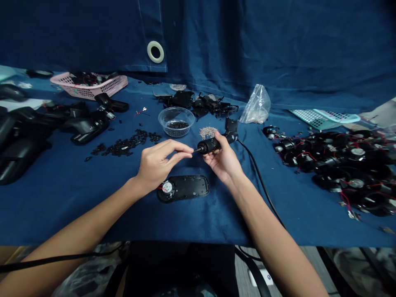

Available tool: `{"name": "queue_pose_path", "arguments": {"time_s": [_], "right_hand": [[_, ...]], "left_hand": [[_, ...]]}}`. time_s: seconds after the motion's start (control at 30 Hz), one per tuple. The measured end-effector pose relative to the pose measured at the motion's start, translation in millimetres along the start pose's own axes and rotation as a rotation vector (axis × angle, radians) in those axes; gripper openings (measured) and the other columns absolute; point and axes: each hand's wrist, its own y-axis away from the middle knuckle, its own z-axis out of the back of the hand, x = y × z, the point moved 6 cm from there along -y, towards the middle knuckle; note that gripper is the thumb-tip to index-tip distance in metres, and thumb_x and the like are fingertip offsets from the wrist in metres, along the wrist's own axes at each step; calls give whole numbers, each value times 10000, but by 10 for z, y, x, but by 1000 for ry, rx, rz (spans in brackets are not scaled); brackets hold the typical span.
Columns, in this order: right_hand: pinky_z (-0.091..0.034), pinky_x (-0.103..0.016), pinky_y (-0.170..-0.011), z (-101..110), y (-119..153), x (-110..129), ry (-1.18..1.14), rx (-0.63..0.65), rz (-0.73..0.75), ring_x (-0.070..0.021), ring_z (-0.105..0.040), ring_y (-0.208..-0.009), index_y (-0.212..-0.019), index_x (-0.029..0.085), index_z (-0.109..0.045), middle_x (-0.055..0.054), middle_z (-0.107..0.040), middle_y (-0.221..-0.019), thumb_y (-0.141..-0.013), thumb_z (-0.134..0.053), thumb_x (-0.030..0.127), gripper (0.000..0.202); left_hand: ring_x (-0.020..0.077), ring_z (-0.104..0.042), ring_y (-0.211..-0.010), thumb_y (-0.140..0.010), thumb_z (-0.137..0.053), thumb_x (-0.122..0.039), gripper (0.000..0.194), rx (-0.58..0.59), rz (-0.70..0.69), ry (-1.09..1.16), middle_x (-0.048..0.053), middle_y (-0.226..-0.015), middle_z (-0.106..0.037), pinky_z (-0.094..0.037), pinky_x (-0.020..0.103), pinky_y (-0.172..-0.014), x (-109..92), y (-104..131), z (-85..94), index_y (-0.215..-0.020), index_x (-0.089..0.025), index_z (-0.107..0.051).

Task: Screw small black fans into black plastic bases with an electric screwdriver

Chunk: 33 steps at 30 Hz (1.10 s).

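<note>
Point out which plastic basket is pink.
The pink basket is at the back left, with dark parts in it; the basket on the right is teal.

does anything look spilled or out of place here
Possibly the small silver screws, heaped loose on the blue cloth while dark pieces sit in the clear bowl. Small black parts lie strewn left of the bowl. I see no damage.

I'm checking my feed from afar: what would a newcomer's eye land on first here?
Probably the black power driver at the centre, gripped in the right hand, with the left hand's fingertips at its bit. Next, the heap of dark parts with red wires on the far right, and the pink basket at the back left.
</note>
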Motion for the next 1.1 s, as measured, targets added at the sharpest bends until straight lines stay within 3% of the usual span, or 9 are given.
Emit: {"name": "queue_pose_path", "arguments": {"time_s": [0.2,0.4,0.73,0.93,1.1], "right_hand": [[-516,-191,-446,4,-8,-16,-2,-2,-6,-96,-556,-459,-723,125,-557,-11,-529,-551,-806,-667,468,370],[-530,-193,-459,-17,14,-38,-37,22,-9,-108,-576,-478,-714,112,-565,-4,-495,-532,-791,-685,486,400],[-546,-199,-467,-23,23,-80,-43,21,-12,-113,-585,-479,-695,127,-551,-3,-496,-523,-806,-673,481,391],[-540,-191,-465,-31,47,-17,-82,26,-7,-103,-577,-471,-770,115,-572,-2,-515,-545,-814,-672,448,351],[-528,-188,-452,-23,55,11,-87,17,1,-101,-575,-470,-759,115,-570,-1,-513,-546,-830,-651,451,353]], "left_hand": [[144,-713,-833,-876,-668,-152,25,-36,-158,-58,58,-894,-755,-556,249,-773,-35,45,-19,-900,-147,-675],[153,-715,-824,-856,-693,-156,92,-76,-229,-117,57,-888,-754,-572,271,-746,15,85,-17,-937,-161,-648],[144,-697,-792,-860,-689,-175,69,-34,-211,-128,55,-856,-736,-554,259,-753,28,47,-42,-902,-149,-642],[193,-651,-934,-830,-730,-266,337,-13,-197,-195,78,-1007,-688,-531,339,-850,14,53,-42,-1121,-174,-587],[168,-640,-867,-857,-660,-139,157,-65,-223,-223,55,-914,-676,-529,308,-794,-16,34,-1,-1000,-173,-604]]}}
